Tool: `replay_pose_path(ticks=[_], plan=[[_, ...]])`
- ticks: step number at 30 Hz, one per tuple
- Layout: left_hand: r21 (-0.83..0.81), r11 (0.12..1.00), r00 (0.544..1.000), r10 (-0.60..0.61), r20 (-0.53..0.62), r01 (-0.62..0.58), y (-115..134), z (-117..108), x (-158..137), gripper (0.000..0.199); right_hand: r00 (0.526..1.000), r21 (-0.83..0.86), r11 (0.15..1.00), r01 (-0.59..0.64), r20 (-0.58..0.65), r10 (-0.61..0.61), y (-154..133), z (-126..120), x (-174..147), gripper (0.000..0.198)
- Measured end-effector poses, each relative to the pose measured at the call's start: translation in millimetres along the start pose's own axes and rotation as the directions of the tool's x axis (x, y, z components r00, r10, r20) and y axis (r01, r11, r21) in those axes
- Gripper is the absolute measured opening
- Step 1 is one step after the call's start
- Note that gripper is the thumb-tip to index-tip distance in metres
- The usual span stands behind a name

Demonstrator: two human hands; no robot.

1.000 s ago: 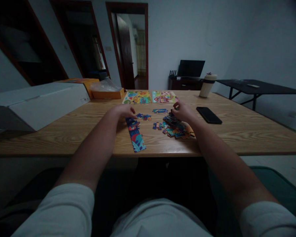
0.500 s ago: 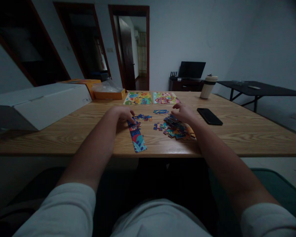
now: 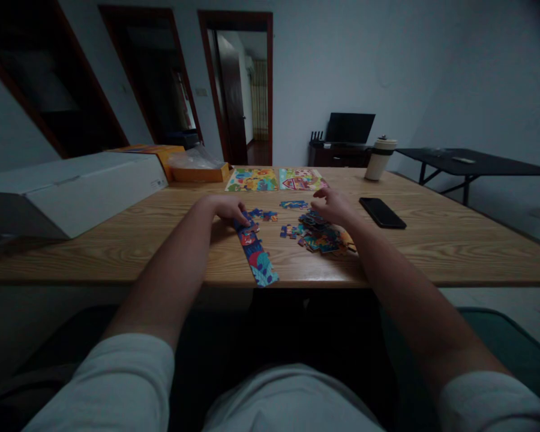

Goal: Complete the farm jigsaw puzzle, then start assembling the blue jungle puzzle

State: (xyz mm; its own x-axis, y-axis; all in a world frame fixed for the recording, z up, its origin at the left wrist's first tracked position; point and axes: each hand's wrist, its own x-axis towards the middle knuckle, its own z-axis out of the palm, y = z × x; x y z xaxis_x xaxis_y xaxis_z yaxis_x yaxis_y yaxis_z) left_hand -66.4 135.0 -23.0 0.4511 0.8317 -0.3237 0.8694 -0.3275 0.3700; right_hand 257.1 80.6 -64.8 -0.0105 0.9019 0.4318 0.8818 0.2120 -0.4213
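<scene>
My left hand (image 3: 230, 209) is closed on the far end of a joined puzzle strip (image 3: 254, 254), thumb and finger at its top. The strip is dark blue with red and turquoise, and its near end reaches the table's front edge. A small joined row of puzzle pieces (image 3: 269, 216) lies just right of these fingers. My right hand (image 3: 333, 206) hovers at the far side of a heap of loose puzzle pieces (image 3: 321, 237), fingers apart and nothing visible in them. Between the hands lie a small joined cluster (image 3: 288, 231) and a short blue-and-yellow section (image 3: 293, 204).
Two assembled puzzles (image 3: 252, 179) (image 3: 302, 179) lie at the table's far side. A white box (image 3: 90, 186) and an orange tray (image 3: 202, 174) with clear plastic stand left. A phone (image 3: 382, 212) and a cream cup (image 3: 380, 159) are at right.
The puzzle strip has swung slightly, its near end shifting right and toward me with my left hand on its top. My right hand has barely moved.
</scene>
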Motion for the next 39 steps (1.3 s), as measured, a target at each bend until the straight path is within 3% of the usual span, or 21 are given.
replay_pose_path(ticks=[2,4,9,13,17,21,25,28,34,39], plan=[[-0.051,0.997,0.995,-0.055,0.086,0.060,2.2,-0.7,-0.1,0.036,1.000,0.012,1.000,0.017,-0.008,-0.017,-0.6,0.2,-0.6,0.039],[-0.090,0.995,0.997,-0.035,0.070,0.042,3.9,-1.8,-0.3,0.037,0.999,0.025,0.999,0.037,-0.020,-0.037,-2.3,-0.5,-1.6,0.037],[-0.256,0.964,0.997,0.064,-0.050,-0.074,2.4,-1.6,1.6,0.038,0.994,0.094,0.990,0.107,-0.031,-0.104,-6.5,-1.7,-3.6,0.033],[-0.440,0.874,0.972,0.134,-0.194,-0.208,-0.5,1.4,6.9,0.037,0.986,0.130,0.978,0.166,-0.045,-0.161,-12.2,-0.3,-6.6,0.029],[-0.511,0.794,0.937,0.208,-0.282,-0.330,4.2,3.5,9.3,0.038,0.976,0.202,0.955,0.216,-0.010,-0.218,-27.5,3.2,-13.8,0.025],[-0.593,0.676,0.899,0.304,-0.317,-0.438,16.0,4.1,6.2,0.040,0.956,0.400,0.887,0.231,0.075,-0.283,-50.3,8.8,-23.0,0.024],[-0.651,0.556,0.856,0.313,-0.412,-0.516,26.5,4.7,2.8,0.042,0.893,0.634,0.768,0.092,0.289,-0.345,-66.1,16.6,-30.0,0.031],[-0.661,0.496,0.825,0.286,-0.488,-0.563,30.5,5.4,2.1,0.043,0.854,0.672,0.739,0.033,0.365,-0.370,-67.7,23.1,-31.9,0.032],[-0.608,0.444,0.735,0.201,-0.648,-0.658,34.3,5.1,3.9,0.040,0.883,0.742,0.667,-0.067,0.356,-0.307,-58.2,25.8,-25.6,0.023],[-0.565,0.451,0.690,0.176,-0.702,-0.690,36.7,5.6,7.0,0.041,0.943,0.661,0.744,0.094,0.181,-0.280,-49.4,15.6,-17.5,0.019]])
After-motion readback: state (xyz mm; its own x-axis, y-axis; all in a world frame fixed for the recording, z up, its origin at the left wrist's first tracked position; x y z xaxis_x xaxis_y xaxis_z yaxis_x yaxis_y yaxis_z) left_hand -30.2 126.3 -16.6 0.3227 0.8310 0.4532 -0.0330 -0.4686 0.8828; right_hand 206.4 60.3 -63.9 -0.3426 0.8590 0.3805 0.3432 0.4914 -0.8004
